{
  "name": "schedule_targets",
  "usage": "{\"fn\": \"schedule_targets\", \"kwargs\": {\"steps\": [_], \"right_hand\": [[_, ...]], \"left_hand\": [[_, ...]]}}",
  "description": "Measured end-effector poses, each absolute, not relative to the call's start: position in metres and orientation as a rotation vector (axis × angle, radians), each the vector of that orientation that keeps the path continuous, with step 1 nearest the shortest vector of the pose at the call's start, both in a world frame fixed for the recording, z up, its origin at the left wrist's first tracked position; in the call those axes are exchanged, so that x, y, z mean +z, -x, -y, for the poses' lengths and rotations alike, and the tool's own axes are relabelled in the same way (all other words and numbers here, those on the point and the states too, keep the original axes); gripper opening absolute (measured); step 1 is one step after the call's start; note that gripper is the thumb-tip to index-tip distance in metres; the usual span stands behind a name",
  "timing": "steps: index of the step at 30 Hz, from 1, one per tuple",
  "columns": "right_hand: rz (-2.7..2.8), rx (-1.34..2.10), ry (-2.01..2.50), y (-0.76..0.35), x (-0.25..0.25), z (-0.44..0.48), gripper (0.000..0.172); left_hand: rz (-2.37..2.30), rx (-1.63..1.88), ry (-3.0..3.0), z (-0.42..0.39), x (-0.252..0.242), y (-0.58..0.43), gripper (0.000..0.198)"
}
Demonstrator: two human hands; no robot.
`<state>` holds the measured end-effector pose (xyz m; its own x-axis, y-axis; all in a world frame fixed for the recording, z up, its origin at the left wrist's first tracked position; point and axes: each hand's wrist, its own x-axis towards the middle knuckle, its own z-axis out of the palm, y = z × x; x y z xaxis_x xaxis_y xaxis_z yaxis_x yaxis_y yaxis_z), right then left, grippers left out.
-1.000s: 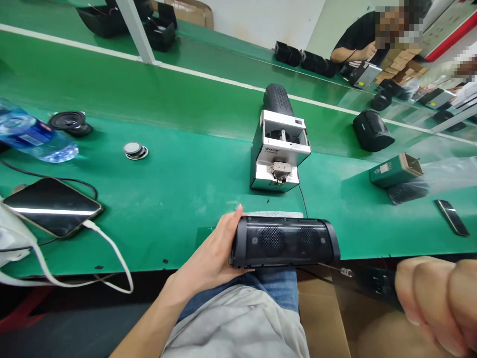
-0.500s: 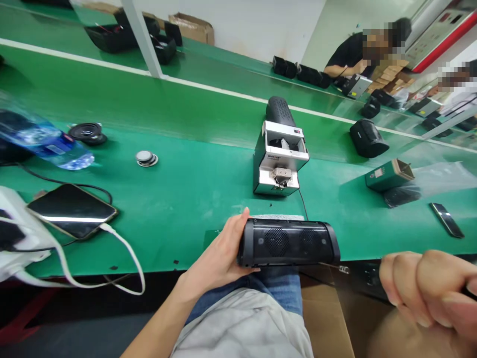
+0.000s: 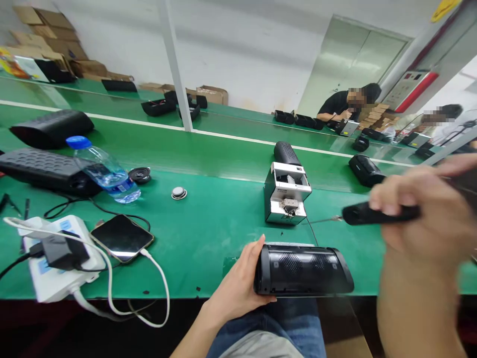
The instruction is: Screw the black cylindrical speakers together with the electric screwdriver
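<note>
A black speaker housing (image 3: 305, 271) with two perforated round areas lies at the table's front edge. My left hand (image 3: 244, 278) grips its left end, thumb on top and fingers around the side. My right hand (image 3: 428, 209), blurred by motion, is raised at the right with its fingers wrapped round a black-handled tool (image 3: 372, 214). The tool's thin metal shaft points left, clear of the housing. Behind the housing stands a silver and black machine (image 3: 288, 194) with a small metal head at its front and a thin cable at its right.
At the left are a water bottle (image 3: 108, 171), black housings (image 3: 48, 169), a phone (image 3: 122, 237) and a white power strip (image 3: 63, 258) with cables. A small round part (image 3: 179, 193) lies mid-table. Another black housing (image 3: 365, 170) sits back right. A person (image 3: 341, 107) works beyond.
My right hand has risen from the lower right to above the table with the tool in it. My left hand still holds the housing. The view has tilted up, showing more to the left.
</note>
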<state>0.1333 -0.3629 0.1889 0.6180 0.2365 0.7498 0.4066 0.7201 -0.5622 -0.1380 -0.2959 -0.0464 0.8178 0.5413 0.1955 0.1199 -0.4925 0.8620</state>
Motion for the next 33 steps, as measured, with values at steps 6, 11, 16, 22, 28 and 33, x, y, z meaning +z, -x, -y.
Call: {"fn": "schedule_targets", "kwargs": {"steps": [6, 11, 16, 22, 28, 33], "right_hand": [[1.028, -0.096, 0.857, -0.113, 0.173, 0.277, 0.021], [1.015, -0.057, 0.942, -0.127, 0.164, 0.269, 0.023], [1.031, -0.038, 0.964, -0.127, 0.166, 0.262, 0.022], [1.242, 0.145, 0.877, -0.130, 0.167, 0.261, 0.022], [1.218, 0.098, 0.891, -0.123, 0.165, 0.261, 0.018], [1.030, -0.137, 0.918, -0.118, 0.157, 0.264, 0.014]], "left_hand": [[-0.495, 0.537, -2.024, 0.296, -0.048, 0.138, 0.159], [-0.507, 0.531, -2.009, 0.296, -0.049, 0.138, 0.160], [-0.499, 0.527, -2.020, 0.296, -0.047, 0.138, 0.161], [-0.507, 0.529, -2.021, 0.295, -0.045, 0.138, 0.156], [-0.523, 0.546, -2.046, 0.296, -0.046, 0.138, 0.155], [-0.534, 0.549, -2.056, 0.296, -0.046, 0.139, 0.155]]}}
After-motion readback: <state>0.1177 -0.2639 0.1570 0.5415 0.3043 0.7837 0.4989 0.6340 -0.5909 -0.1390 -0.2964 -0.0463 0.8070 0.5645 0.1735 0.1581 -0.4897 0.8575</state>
